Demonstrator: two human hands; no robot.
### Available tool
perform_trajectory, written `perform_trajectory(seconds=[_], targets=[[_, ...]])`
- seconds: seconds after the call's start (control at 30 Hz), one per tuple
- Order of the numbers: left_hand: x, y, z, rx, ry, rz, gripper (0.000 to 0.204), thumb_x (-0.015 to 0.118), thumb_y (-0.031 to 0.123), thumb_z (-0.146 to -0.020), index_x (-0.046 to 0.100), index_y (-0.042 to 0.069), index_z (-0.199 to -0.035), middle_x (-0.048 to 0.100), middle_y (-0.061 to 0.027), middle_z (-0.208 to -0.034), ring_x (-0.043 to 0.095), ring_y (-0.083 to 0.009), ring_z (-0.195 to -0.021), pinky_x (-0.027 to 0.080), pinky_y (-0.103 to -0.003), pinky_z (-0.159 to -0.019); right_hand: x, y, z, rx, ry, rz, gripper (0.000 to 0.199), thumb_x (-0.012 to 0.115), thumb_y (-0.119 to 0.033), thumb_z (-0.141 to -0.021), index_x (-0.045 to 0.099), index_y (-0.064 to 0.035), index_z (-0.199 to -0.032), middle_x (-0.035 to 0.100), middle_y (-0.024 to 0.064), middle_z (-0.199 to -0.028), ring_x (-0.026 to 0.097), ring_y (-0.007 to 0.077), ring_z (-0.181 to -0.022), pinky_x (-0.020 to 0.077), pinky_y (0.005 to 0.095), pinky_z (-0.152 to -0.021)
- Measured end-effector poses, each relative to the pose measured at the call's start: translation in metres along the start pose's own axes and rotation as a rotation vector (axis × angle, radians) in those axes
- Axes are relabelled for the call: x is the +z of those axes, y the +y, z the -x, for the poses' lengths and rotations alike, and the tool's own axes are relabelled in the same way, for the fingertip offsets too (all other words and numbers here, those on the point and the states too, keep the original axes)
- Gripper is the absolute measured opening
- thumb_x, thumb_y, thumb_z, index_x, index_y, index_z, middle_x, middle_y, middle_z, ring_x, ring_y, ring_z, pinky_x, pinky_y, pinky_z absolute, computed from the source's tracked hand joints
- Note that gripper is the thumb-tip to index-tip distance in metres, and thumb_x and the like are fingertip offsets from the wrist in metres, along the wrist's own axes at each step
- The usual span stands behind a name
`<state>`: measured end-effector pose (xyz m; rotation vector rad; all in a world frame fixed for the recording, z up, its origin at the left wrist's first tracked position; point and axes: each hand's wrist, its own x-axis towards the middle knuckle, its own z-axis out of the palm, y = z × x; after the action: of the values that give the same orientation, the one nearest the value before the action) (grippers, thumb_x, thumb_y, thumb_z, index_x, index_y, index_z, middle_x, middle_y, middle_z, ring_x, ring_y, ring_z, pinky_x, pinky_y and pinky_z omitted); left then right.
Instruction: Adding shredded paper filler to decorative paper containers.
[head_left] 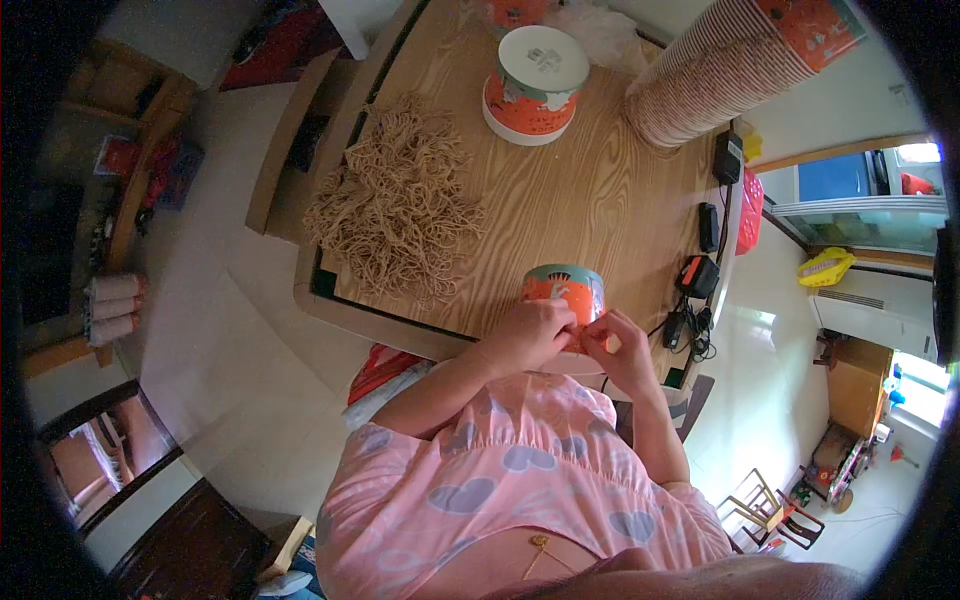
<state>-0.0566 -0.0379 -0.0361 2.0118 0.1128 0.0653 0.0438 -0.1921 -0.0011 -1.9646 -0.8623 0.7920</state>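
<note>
An orange paper tub (563,287) with a green-grey band stands at the near edge of the wood-grain table (545,215), right in front of my body. My left hand (538,332) is closed against its near left side, fingers curled in a pinch. On the near right side my right hand (622,350) also pinches, thumb and fingertips together. The fingertips of both hands almost meet in front of the tub. Whatever lies between them is too small to make out. To the left spreads a loose heap of tan twine pieces (400,205).
Toward the back stands another orange tub (535,90), its white round face up. A long stack of nested paper tubs (725,65) lies at the back right, near a clear plastic bag (600,35). Black adapters and cables (697,275) line the right edge.
</note>
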Motion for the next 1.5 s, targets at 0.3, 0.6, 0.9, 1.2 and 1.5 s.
perform_trajectory(seconds=[0.3,0.6,0.9,1.2,1.5], targets=[[-0.009,0.012,0.003,-0.044,0.041,-0.011,0.009,0.061,0.007,-0.07,0.055,0.002,-0.074,0.056,-0.0121,-0.075,0.056,-0.0297,-0.074,0.045,-0.038,-0.066,-0.005,0.003,0.007,0.111,0.047,-0.078,0.008,0.064,0.001,-0.069,0.058,0.0007,-0.074,0.057,0.0067,-0.074,0.055,0.0157,-0.072,0.0423,0.0259,-0.066],[-0.011,0.01,-0.02,0.037,0.164,-0.118,0.007,0.061,0.008,-0.071,0.057,0.002,-0.074,0.057,-0.0125,-0.076,0.057,-0.0292,-0.075,0.046,-0.037,-0.065,-0.009,-0.011,-0.006,-0.154,0.097,0.284,0.022,0.062,0.001,-0.07,0.054,-0.0016,-0.09,0.053,0.0083,-0.078,0.055,0.0177,-0.072,0.0445,0.0279,-0.065],[-0.052,0.012,-0.019,-0.083,0.352,-0.281,0.006,0.058,0.01,-0.077,0.057,0.004,-0.077,0.057,-0.011,-0.073,0.056,-0.0307,-0.07,0.045,-0.038,-0.064,-0.021,0.01,-0.013,-0.048,0.299,0.134,0.021,0.06,0.002,-0.074,0.051,-0.003,-0.093,0.05,0.0034,-0.074,0.05,0.0112,-0.067,0.0432,0.0239,-0.062],[-0.056,-0.012,-0.028,-0.278,0.288,0.72,0.009,0.059,0.006,-0.08,0.051,0.002,-0.084,0.052,-0.0008,-0.062,0.049,-0.0067,-0.054,0.04,-0.021,-0.049,-0.016,0.041,-0.002,0.149,0.305,0.15,0.022,0.057,0.0,-0.077,0.048,-0.0061,-0.096,0.051,0.0017,-0.071,0.049,0.0096,-0.064,0.0436,0.024,-0.059],[-0.03,-0.043,-0.029,-0.109,0.234,0.052,0.014,0.071,0.014,-0.067,0.064,0.006,-0.075,0.051,-0.0068,-0.075,0.053,-0.0191,-0.071,0.043,-0.03,-0.065,-0.013,0.046,0.01,0.291,0.154,0.204,0.028,0.063,-0.007,-0.072,0.047,-0.0044,-0.095,0.053,0.0089,-0.067,0.052,0.0213,-0.058,0.0439,0.0302,-0.055]])
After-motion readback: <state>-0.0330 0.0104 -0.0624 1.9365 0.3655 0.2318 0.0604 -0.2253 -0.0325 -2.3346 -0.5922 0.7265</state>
